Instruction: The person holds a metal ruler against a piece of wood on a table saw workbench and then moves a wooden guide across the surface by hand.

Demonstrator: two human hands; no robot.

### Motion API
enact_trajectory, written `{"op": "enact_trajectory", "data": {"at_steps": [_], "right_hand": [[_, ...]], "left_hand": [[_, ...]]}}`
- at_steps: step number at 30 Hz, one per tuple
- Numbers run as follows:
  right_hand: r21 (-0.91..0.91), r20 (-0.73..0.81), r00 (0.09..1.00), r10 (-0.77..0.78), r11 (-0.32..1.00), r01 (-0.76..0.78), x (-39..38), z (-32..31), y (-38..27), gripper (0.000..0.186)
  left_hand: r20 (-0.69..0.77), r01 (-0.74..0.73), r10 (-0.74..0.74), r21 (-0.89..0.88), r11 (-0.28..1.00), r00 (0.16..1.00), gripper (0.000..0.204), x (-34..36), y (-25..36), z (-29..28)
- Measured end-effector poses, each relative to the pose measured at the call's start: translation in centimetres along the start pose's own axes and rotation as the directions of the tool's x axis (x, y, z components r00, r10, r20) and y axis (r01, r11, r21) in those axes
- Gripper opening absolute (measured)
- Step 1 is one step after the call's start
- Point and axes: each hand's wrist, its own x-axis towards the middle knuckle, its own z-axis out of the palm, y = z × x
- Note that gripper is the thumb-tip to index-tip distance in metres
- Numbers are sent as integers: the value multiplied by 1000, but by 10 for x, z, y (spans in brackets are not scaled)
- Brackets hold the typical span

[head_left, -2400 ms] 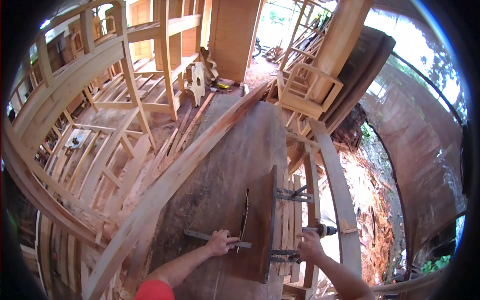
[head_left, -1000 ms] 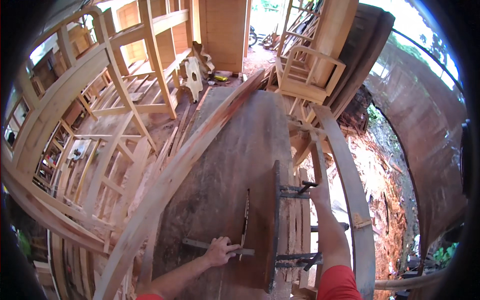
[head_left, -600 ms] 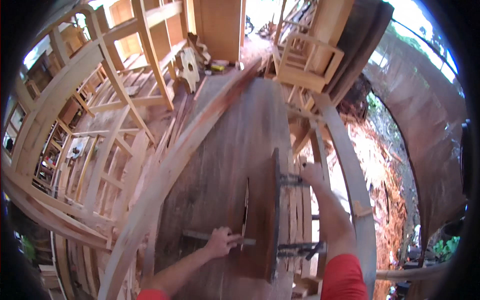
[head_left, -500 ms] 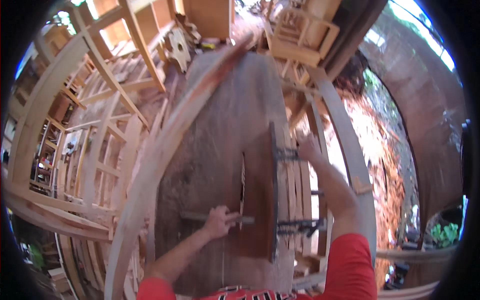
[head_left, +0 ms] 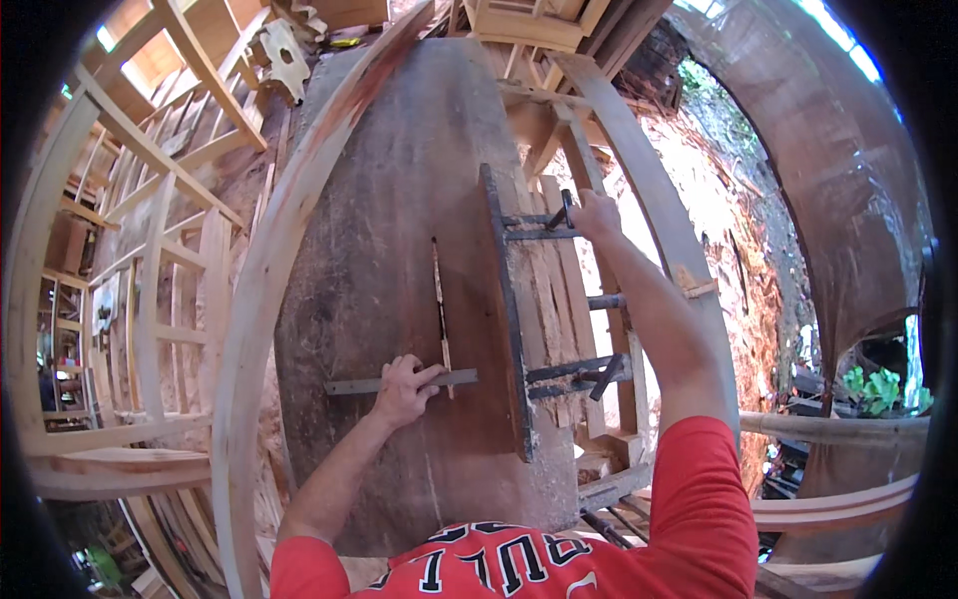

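Note:
My left hand (head_left: 404,389) grips a flat grey metal ruler (head_left: 349,387), which lies across the worn wooden saw table (head_left: 349,250). Beyond my fingers the ruler crosses a thin saw blade (head_left: 440,290) standing in a narrow slot, and its end stops short of a long dark-edged fence (head_left: 507,309). Two dark metal clamps (head_left: 549,376) reach from the fence over the table's right edge. At the farther clamp, my right hand (head_left: 596,215) is closed at the turning handle (head_left: 566,208); its fingers are partly hidden.
A long curved timber (head_left: 259,270) runs along the table's left side. Wooden frames (head_left: 160,299) stand farther left. On the right are a wooden rail (head_left: 649,200), wood shavings (head_left: 743,260) and a hanging brown sheet (head_left: 838,200). A wooden chair-like frame (head_left: 529,25) is at the far end.
The whole view has shifted, so the table and both hands appear higher and farther left. Both hands keep roughly their places at the ruler and the farther clamp, whose handle now shows more clearly.

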Motion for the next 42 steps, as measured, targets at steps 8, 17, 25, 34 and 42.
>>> {"op": "enact_trajectory", "data": {"at_steps": [8,17,25,34,42], "right_hand": [[46,212,964,-159,987,153,15,5,-46,30],[-280,358,927,-110,935,219,-20,-39,10,27],[-235,830,493,260,965,-114,-174,-125,28,71],[-116,683,640,-352,813,571,-249,-80,9,24],[282,198,911,-363,911,302,-214,-40,-44,23]], "left_hand": [[2,24,-24,21,999,1000,43,-8,-9,-4],[-6,-26,26,-27,999,1000,41,3,-1,2],[-57,-51,51,-11,999,997,40,5,4,-4],[-67,-40,38,-33,999,997,39,4,1,1],[3,-4,4,17,1000,1000,42,3,1,-2]]}}
